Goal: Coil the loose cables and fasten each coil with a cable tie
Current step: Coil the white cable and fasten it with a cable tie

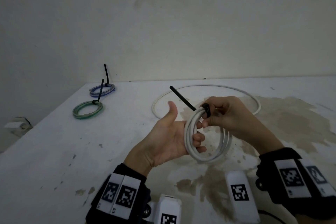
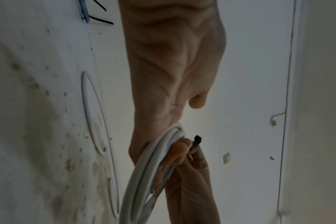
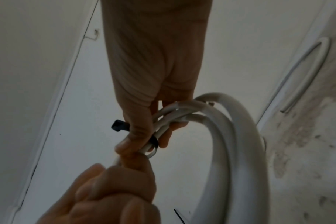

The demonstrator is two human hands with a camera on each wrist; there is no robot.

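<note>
A white cable coil (image 1: 209, 151) is held upright above the table. My left hand (image 1: 174, 136) grips its left side, fingers curled through the loop and thumb raised. My right hand (image 1: 211, 116) pinches the black cable tie (image 1: 206, 110) wrapped over the top of the coil; the tie's tail (image 1: 181, 99) sticks out up and left. In the right wrist view, the right hand's thumb presses the tie (image 3: 153, 142) against the coil (image 3: 230, 136), with the tie's head (image 3: 118, 126) jutting left. The left wrist view shows the coil (image 2: 144, 174) and the tie head (image 2: 197, 141).
A blue coil (image 1: 102, 90) and a green coil (image 1: 88, 110), each tied with a black tie, lie at the back left. A large loose white cable loop (image 1: 205, 86) lies behind my hands. The table (image 1: 54, 151) has brown stains at the right and a wall behind it.
</note>
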